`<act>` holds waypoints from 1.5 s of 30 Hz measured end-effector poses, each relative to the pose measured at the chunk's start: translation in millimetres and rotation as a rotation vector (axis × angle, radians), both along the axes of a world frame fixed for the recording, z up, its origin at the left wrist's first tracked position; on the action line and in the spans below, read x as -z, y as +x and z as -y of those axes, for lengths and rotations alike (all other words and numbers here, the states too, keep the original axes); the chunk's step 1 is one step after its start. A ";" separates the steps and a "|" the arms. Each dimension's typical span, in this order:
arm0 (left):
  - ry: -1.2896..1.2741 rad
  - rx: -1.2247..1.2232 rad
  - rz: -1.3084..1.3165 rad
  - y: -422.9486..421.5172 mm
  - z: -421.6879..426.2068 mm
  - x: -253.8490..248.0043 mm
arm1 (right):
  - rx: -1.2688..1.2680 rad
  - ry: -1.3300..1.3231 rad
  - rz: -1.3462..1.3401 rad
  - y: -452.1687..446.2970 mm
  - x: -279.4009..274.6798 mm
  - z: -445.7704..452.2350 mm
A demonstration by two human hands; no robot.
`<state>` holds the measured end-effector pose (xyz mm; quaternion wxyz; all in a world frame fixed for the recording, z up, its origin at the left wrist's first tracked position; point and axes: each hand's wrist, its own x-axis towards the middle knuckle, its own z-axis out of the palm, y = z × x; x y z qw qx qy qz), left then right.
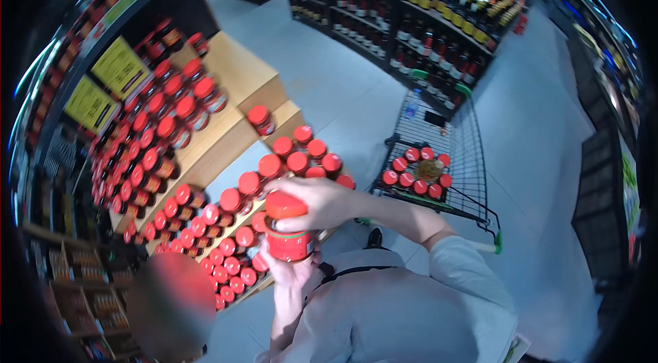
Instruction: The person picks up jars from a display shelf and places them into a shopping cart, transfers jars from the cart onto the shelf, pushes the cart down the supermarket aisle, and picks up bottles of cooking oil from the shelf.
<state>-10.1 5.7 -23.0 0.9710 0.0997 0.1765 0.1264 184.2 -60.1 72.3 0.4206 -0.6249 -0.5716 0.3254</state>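
Note:
In front of my body I hold a red-labelled jar (289, 246) with a red lid (284, 206). My left hand (289, 275) supports it from below and from the side, its fingers wrapped round the lower part. From above, my right hand (323, 202) is closed round the lid, the thumb lying along the jar's upper side. Just beyond my hands, rows of red-lidded jars (249, 183) stand on a stepped wooden display. One jar (260, 119) stands by itself on a wooden block. The fingers' far sides are hidden.
A wire shopping cart (473, 157) stands to the right, carrying several red-lidded jars (413, 154), a clear bottle (411, 108) and a dark flat rectangle (434, 118). Yellow price signs (120, 68) hang over the wooden display (250, 75). Bottle shelves (394, 37) line the back.

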 end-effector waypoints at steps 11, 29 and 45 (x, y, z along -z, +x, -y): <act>0.987 0.387 -0.032 48.5 44.3 58.1 | 0.505 -0.176 -0.216 9.4 85.2 157.8; 2.108 0.527 -0.541 182.3 147.7 140.3 | 0.866 -0.625 0.385 240.8 420.9 219.9; 2.117 0.571 -0.694 185.1 152.2 137.4 | 0.717 -0.654 0.280 232.7 500.1 155.6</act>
